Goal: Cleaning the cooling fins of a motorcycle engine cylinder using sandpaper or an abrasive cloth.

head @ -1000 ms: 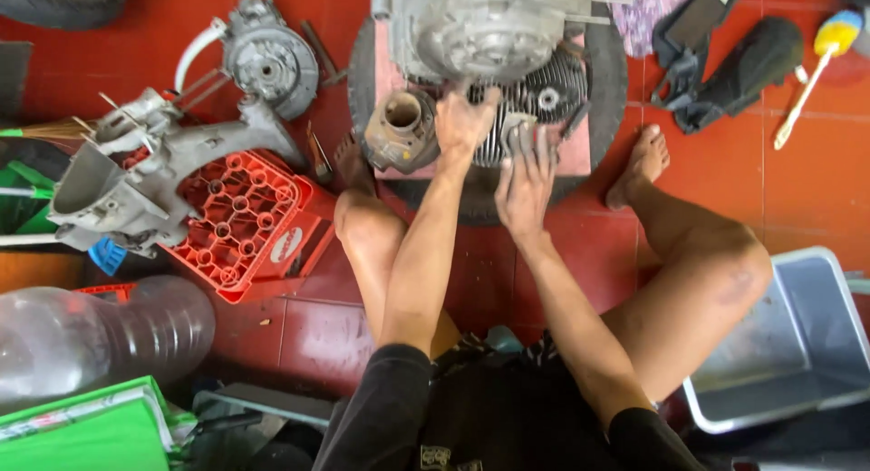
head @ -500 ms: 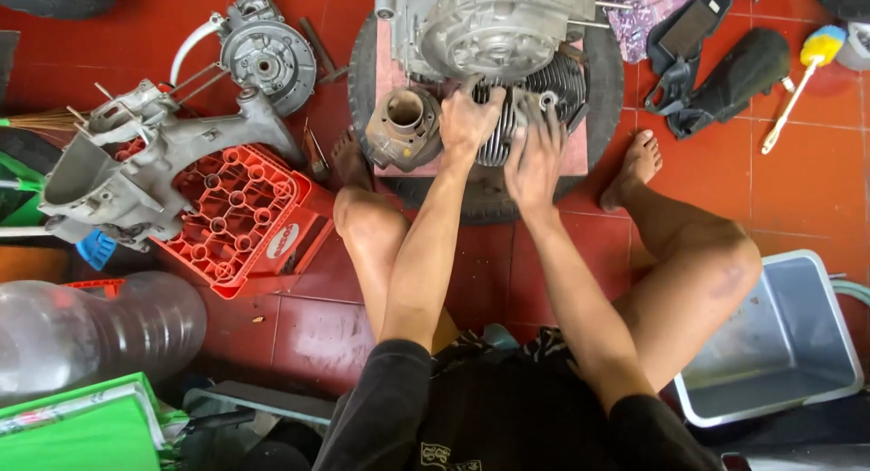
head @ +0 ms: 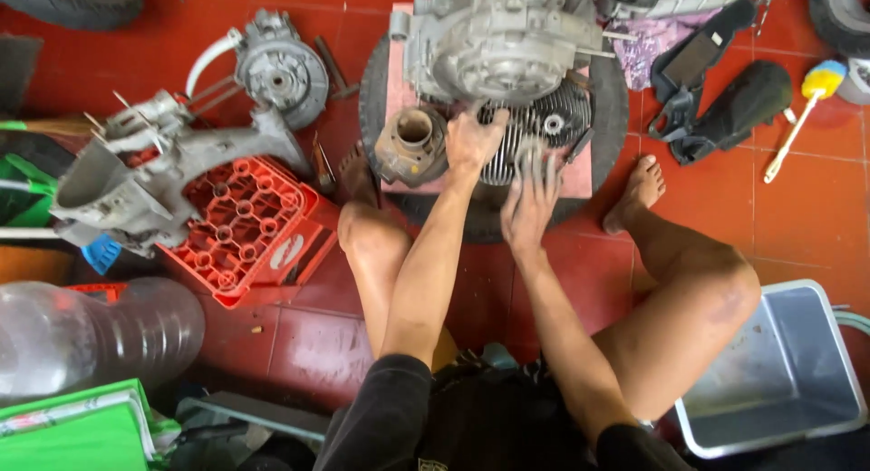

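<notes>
A grey engine case (head: 507, 45) lies on a pink board (head: 395, 90) set on a black tyre (head: 609, 126) between my bare feet. Its finned cylinder head (head: 553, 126) faces me. My left hand (head: 471, 137) grips the left part of the fins, next to a rusty brown cylinder barrel (head: 412, 145). My right hand (head: 535, 194) hovers at the lower edge of the fins with its fingers spread, blurred by motion and holding nothing.
A second grey engine casing (head: 136, 176) rests on a red plastic crate (head: 245, 231) at the left, with a round grey engine part (head: 281, 72) behind it. A grey metal tray (head: 779, 371) stands at the right, a clear water jug (head: 91, 339) at the lower left, and black covers (head: 725, 108) and a yellow-headed brush (head: 802, 113) at the upper right.
My right hand has slid from on top of the fins back toward me, to their lower edge. My left hand stays on the fins.
</notes>
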